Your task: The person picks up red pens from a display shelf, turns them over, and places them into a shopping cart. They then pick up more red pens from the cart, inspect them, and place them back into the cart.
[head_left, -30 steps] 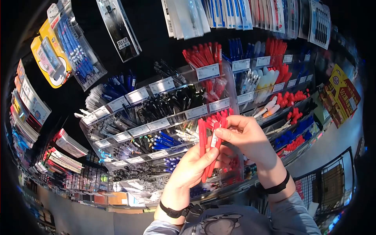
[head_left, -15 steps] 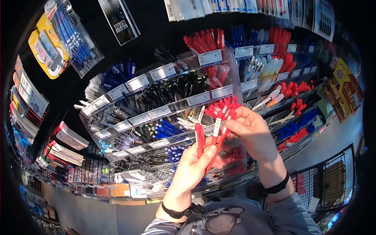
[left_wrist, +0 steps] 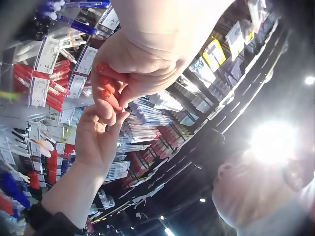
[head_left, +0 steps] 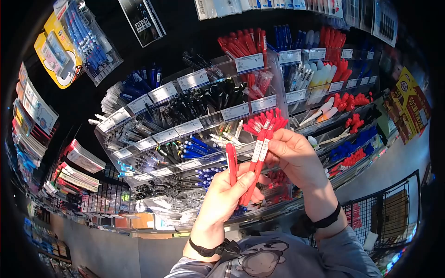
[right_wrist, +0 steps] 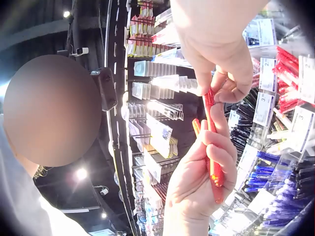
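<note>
The left grip was grasping three red pens: its fingers were curled round the barrels, with the thumb pressed across the front. A single red pen rose from the index-finger side of that grip, apart at its upper end from two labelled red pens, which leaned together toward the right grip. The right grip was only slightly parted, its thumb and fingers pinching the upper end of the nearer labelled pen. In the left wrist view, rounded red pen ends showed within the curl of the left grip. Beyond both grips stood a tiered clear rack, with more red pens just past the held pens and blue pens left of the left grip. A wire basket stood well to the right of the right grip.
</note>
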A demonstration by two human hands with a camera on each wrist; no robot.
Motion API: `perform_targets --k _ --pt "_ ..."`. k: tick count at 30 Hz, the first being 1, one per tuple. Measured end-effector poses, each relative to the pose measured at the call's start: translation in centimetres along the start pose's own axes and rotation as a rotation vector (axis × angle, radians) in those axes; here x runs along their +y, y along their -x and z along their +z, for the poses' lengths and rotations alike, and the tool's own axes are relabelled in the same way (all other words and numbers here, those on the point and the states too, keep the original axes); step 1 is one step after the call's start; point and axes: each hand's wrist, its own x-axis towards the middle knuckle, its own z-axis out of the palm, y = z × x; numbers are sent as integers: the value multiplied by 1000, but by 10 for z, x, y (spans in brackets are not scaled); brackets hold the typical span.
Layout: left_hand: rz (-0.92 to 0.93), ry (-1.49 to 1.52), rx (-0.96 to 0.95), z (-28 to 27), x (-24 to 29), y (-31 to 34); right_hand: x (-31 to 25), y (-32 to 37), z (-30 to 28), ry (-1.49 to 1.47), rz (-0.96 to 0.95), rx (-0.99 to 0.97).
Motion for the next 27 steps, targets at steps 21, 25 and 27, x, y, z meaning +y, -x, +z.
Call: perform_targets --k 21,25,27 --pt "228 -503 63 -7 29 -32 -48 -15 9 385 -178 -29" --pt "405 -505 187 -13 75 -53 -94 -46 3 516 -597 196" --pt "432 -466 202 -18 92 -75 -102 -71 1 533 -849 266"
